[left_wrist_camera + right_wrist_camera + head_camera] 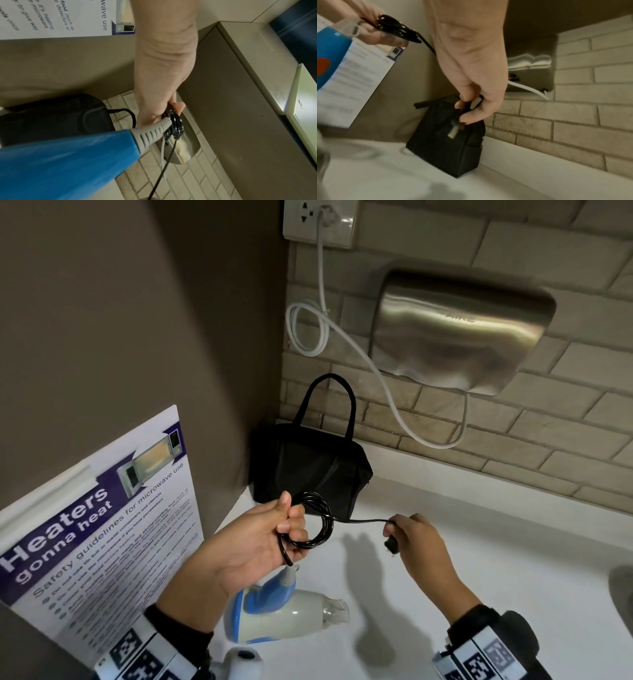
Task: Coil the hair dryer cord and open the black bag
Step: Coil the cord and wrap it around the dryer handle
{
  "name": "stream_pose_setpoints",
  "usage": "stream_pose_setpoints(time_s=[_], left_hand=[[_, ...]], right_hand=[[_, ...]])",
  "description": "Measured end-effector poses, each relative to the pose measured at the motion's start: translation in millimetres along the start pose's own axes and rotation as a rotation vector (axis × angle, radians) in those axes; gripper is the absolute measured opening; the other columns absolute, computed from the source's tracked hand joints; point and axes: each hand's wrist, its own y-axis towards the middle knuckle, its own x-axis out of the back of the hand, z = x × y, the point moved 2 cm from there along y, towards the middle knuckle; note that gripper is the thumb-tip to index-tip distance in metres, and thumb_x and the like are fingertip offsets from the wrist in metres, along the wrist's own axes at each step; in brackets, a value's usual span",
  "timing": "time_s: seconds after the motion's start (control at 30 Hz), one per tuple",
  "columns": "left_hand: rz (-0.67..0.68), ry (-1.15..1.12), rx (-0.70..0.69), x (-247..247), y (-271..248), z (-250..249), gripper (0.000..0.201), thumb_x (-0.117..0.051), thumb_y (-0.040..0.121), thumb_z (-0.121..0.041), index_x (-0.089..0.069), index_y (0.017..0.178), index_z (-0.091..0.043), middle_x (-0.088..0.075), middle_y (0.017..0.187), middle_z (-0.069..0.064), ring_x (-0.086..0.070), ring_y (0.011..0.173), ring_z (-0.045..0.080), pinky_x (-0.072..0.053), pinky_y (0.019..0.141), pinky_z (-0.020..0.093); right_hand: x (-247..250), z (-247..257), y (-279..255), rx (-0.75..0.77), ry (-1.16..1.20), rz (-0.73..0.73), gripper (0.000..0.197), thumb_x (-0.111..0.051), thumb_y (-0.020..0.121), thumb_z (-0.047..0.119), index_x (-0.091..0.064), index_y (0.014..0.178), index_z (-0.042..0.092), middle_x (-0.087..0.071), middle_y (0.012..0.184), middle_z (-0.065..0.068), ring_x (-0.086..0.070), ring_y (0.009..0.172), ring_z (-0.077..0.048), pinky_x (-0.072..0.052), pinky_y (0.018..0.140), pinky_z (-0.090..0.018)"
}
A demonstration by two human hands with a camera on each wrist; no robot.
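Cord [313, 520] coiled; black bag [308, 470] (zipped)

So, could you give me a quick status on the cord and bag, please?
Left hand grips coiled cord. Right hand pinches the plug end, last stretch uncoiled. Bag shut, untouched. Nothing in the way.
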Motion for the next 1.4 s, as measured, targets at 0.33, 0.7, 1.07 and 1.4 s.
stream_pose_setpoints(time_s=[0.33, 0.7, 1.07, 1.4], left_hand=[[-0.082, 0.056, -0.044, -8.3, 1.3, 8.7, 0.031, -0.041, 0.095, -0.032, -0.046, 0.071, -0.013, -0.044, 0.068, -0.001, -0.050, 0.057, 0.010, -0.051, 0.077, 0.036], [-0.157, 0.171, -0.069, -16.2, 2.9, 16.7, 0.032, -0.038, 0.099, -0.032, -0.051, 0.078, -0.011, -0.052, 0.077, -0.003, -0.056, 0.062, 0.013, -0.043, 0.101, 0.050], [-0.191, 0.137, -0.091, -17.8, 0.8, 16.0, 0.034, -0.038, 0.099, -0.031, -0.050, 0.073, -0.013, -0.044, 0.089, 0.008, -0.056, 0.059, 0.014, -0.055, 0.066, 0.030], [-0.222, 0.322, -0.132, -19.1, 2.5, 25.2, 0.039, -0.037, 0.099, -0.034, -0.061, 0.099, -0.003, -0.055, 0.090, 0.005, -0.055, 0.059, 0.010, -0.052, 0.094, 0.044]], right_hand=[[-2.8, 59.4, -10.6, -0.475, 1.438, 0.294, 0.018, -0.053, 0.093, 0.003, -0.069, 0.096, -0.004, -0.072, 0.095, -0.015, -0.070, 0.090, -0.024, -0.059, 0.070, -0.020], [-1.4, 85.5, -20.2, -0.432, 1.538, 0.358, 0.016, -0.061, 0.084, 0.003, -0.069, 0.096, -0.002, -0.072, 0.082, -0.011, -0.071, 0.069, -0.014, -0.058, 0.065, -0.019], [-7.4, 95.3, -26.4, -0.449, 1.473, 0.444, 0.017, -0.055, 0.091, -0.002, -0.070, 0.087, 0.005, -0.071, 0.073, -0.004, -0.067, 0.063, -0.009, -0.056, 0.061, -0.017], [-6.6, 101.6, -37.0, -0.714, 1.520, 0.476, 0.008, -0.071, 0.062, 0.012, -0.069, 0.067, 0.006, -0.064, 0.066, -0.007, -0.052, 0.062, -0.016, -0.048, 0.057, -0.024]])
